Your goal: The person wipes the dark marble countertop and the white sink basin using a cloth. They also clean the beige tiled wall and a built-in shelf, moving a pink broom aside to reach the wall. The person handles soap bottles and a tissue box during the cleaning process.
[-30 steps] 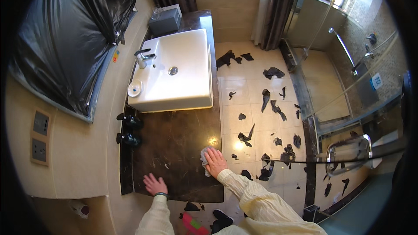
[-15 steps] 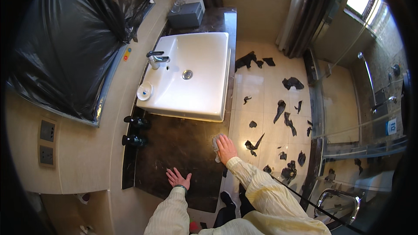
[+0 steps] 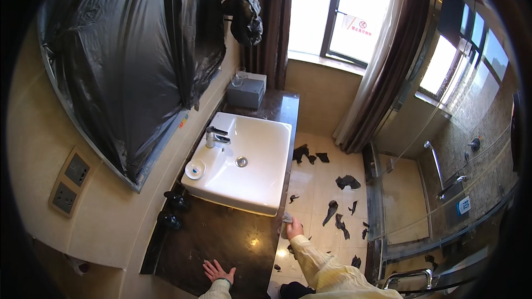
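My right hand (image 3: 294,229) is at the right edge of the dark stone countertop (image 3: 216,238), beside the near corner of the white sink (image 3: 230,196). Its fingers are closed on a grey cloth (image 3: 287,218), which shows at the fingertips. My left hand (image 3: 219,272) rests with spread fingers on the near part of the countertop and holds nothing. A chrome faucet (image 3: 211,137) stands on the sink's left rim, near a small round white dish (image 3: 195,169).
Two dark bottles (image 3: 169,220) stand against the wall. A grey box (image 3: 245,94) with a glass (image 3: 238,80) sits at the far counter end. Torn black plastic scraps (image 3: 348,182) litter the tiled floor. Black plastic sheeting (image 3: 133,50) covers a wall panel. Glass shower panels (image 3: 399,194) stand right.
The view has tilted up, showing more of the window. My right hand has gone from lying flat over the cloth to gripping it at the counter's edge. My left hand stays spread.
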Motion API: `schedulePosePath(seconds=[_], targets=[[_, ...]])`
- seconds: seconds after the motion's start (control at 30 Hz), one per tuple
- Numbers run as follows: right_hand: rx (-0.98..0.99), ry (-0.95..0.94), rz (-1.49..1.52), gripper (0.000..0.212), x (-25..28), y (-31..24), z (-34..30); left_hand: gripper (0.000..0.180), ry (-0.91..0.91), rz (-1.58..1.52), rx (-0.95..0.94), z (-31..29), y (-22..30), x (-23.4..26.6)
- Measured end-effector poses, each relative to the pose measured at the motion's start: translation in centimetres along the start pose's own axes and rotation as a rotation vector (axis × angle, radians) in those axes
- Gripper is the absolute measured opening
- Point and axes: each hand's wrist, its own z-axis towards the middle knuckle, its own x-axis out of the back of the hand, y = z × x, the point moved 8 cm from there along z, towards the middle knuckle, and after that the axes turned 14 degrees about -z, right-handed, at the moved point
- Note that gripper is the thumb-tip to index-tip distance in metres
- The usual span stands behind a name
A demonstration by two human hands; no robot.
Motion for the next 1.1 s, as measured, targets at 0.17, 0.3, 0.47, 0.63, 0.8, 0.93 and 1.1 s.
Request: schedulePosePath(seconds=[0.17,0.3,0.47,0.63,0.8,0.93,1.1], targets=[[0.239,0.307,0.008,0.032,5.0,-7.3,6.0,0.101,0.015,0.004,0.024,-0.7,-0.4,1.0],[0.267,0.173,-0.118,0.049,-0.2,-8.1,9.8,0.105,-0.039,0.039,0.001,-0.8,1.3,0.4],[0.199,0.154,-0.229,0.063,-0.6,-10.8,12.4,0.1,-0.099,0.238,0.187,-0.4,1.8,1.2],[0.118,0.104,-0.193,0.067,0.8,-9.5,20.6,0.08,0.092,-0.347,0.079,3.8,13.0,4.5],[0.117,0.154,-0.224,0.069,0.8,-9.0,27.0,0.071,0.478,-0.911,-0.077,9.5,24.5,6.4],[0.136,0.195,-0.224,0.07,0.7,-9.4,29.4,0.07,0.808,-0.85,0.053,12.6,27.7,4.8],[0.145,0.208,-0.222,0.067,0.3,-8.7,30.6,0.067,1.107,-0.763,0.011,11.8,28.3,4.1]])
